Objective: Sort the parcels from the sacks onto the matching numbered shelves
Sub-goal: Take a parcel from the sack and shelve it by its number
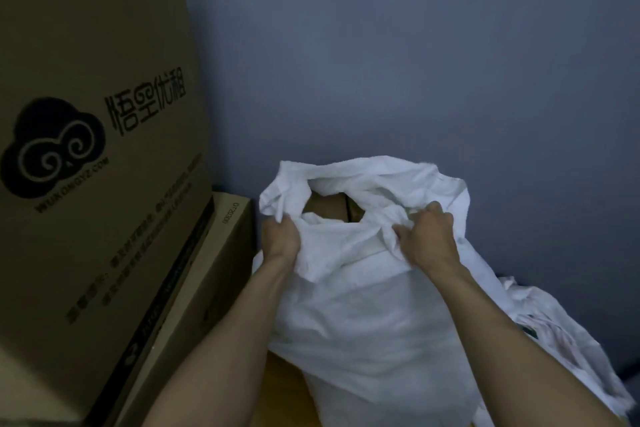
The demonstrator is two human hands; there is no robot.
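A white woven sack (367,315) stands upright on the floor in front of me, against a grey-blue wall. Its mouth gapes at the top, and the brown top of a cardboard parcel (329,206) shows inside. My left hand (280,236) grips the left side of the sack's rim, bunching the cloth. At the right side of the rim, my right hand (429,236) grips a fold of the cloth. No numbered shelves are in view.
A tall cardboard box (97,114) with a black cloud logo stands close on the left, with a lower box (214,274) beside it, near the sack. Another crumpled white sack (561,333) lies at the right. Wooden floor (284,388) shows below.
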